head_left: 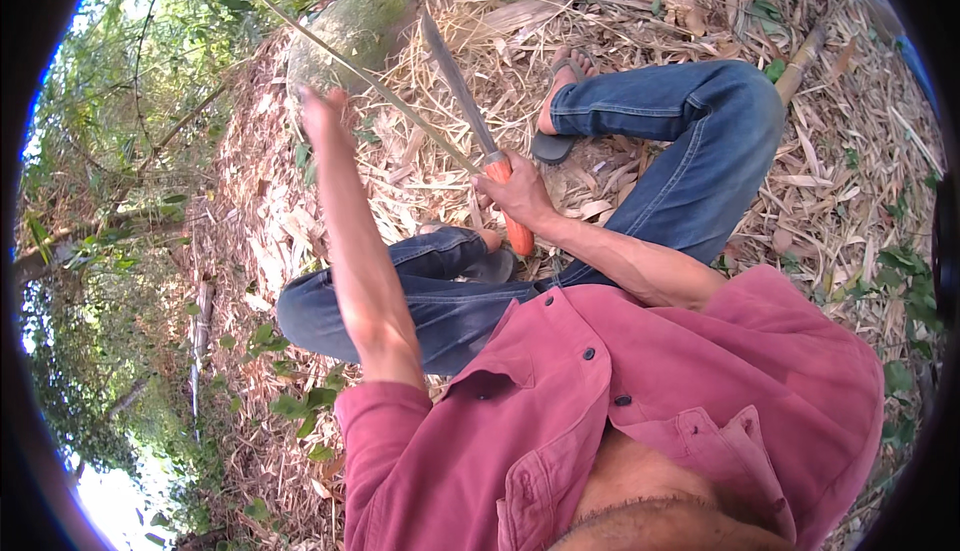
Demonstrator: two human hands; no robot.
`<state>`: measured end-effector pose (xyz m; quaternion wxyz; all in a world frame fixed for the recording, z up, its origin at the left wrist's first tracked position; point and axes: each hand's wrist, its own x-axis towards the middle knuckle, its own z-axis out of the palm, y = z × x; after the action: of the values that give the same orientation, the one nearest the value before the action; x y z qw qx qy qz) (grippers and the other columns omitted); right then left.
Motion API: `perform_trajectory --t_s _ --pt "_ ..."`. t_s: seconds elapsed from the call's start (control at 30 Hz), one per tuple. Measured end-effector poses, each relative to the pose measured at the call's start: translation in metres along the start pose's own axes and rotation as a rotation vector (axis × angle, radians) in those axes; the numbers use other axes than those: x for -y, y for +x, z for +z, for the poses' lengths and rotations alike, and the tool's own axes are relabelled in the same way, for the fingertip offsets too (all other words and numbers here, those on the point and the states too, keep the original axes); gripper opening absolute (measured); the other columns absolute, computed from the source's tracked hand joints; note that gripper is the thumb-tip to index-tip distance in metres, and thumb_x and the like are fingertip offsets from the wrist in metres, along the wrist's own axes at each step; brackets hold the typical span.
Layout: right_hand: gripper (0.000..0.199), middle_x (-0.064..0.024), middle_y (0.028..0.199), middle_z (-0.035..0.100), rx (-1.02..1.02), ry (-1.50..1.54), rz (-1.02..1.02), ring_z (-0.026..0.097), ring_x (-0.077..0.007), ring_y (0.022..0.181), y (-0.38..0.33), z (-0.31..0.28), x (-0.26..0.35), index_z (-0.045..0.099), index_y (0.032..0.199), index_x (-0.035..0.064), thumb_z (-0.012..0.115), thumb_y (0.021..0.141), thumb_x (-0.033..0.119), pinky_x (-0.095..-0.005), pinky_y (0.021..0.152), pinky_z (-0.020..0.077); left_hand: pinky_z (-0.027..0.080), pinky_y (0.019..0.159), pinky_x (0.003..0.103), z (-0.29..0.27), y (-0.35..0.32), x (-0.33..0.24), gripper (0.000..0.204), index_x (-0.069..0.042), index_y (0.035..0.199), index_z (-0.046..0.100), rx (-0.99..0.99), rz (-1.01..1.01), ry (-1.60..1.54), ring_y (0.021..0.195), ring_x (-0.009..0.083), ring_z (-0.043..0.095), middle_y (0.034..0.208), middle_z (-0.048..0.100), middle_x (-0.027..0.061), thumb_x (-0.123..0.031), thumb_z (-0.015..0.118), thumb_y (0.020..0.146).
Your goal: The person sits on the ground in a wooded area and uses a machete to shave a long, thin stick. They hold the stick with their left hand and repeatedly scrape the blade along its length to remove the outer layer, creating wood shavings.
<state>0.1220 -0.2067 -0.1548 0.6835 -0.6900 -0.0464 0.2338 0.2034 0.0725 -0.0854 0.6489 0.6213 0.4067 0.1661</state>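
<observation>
My right hand (520,191) is wrapped round the orange handle (522,238) of a long knife, a machete by its shape. Its dark blade (457,83) points up and away between my feet. A long, thin green-tan strip (370,79), like split bamboo or cane, runs from the far left down to the thumb of that hand; whether the thumb pinches it or it only touches the knife I cannot tell. My left hand (326,116) is raised at the left, apart from the strip's visible length. Motion smears its fingers, so their pose is unclear.
A large rounded mossy stone (355,36) sits at the far left of the knife. Dry leaves and shavings (800,166) cover the ground. A bamboo pole (800,66) lies beyond my right knee. My sandalled feet rest around the knife, and green bushes (110,251) stand at the left.
</observation>
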Motion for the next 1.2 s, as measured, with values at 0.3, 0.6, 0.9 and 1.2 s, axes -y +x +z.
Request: perform_trajectory --t_s 0.3,0.6,0.9,1.2 --pt "0.037 -0.0159 0.076 0.063 -0.209 -0.246 -0.082 0.065 -0.0220 0.068 0.011 0.001 -0.017 0.054 0.097 -0.0045 0.067 0.071 0.019 -0.0341 0.060 0.0501 0.046 0.063 0.027 0.050 -0.153 0.135 0.038 -0.002 0.117 0.052 0.494 -0.285 -0.037 0.078 0.0153 0.058 0.097 0.060 0.0092 -0.031 0.043 0.095" --pt "0.041 -0.0160 0.068 0.058 -0.022 -0.062 0.003 0.061 -0.0318 0.065 -0.003 -0.014 0.003 0.051 0.093 -0.0030 0.065 0.074 0.030 -0.0390 0.061 0.0483 0.039 0.041 0.022 0.020 -0.135 0.117 0.027 -0.004 0.104 0.053 0.213 -0.259 -0.036 0.047 0.0084 0.046 0.057 0.047 -0.0005 -0.026 0.038 0.098" --pt "0.048 -0.0189 0.080 0.061 0.155 -0.352 -0.329 0.062 -0.0279 0.075 -0.010 -0.059 0.067 0.054 0.102 -0.0038 0.070 0.074 0.033 -0.0353 0.071 0.0464 0.039 0.049 0.022 -0.008 -0.159 0.102 0.035 -0.003 0.123 0.045 0.403 -0.573 -0.521 0.056 0.0085 0.043 0.071 0.046 0.0001 -0.025 0.038 0.097" --pt "0.045 -0.0104 0.073 0.057 0.205 -0.555 -0.374 0.052 -0.0139 0.067 -0.002 -0.081 0.081 0.055 0.104 -0.0030 0.071 0.076 0.029 -0.0295 0.065 0.0447 0.028 0.038 0.017 -0.030 -0.253 0.109 0.028 -0.007 0.121 0.045 0.352 -0.409 -0.664 0.046 0.0046 0.033 0.061 0.039 -0.0033 -0.021 0.036 0.098"
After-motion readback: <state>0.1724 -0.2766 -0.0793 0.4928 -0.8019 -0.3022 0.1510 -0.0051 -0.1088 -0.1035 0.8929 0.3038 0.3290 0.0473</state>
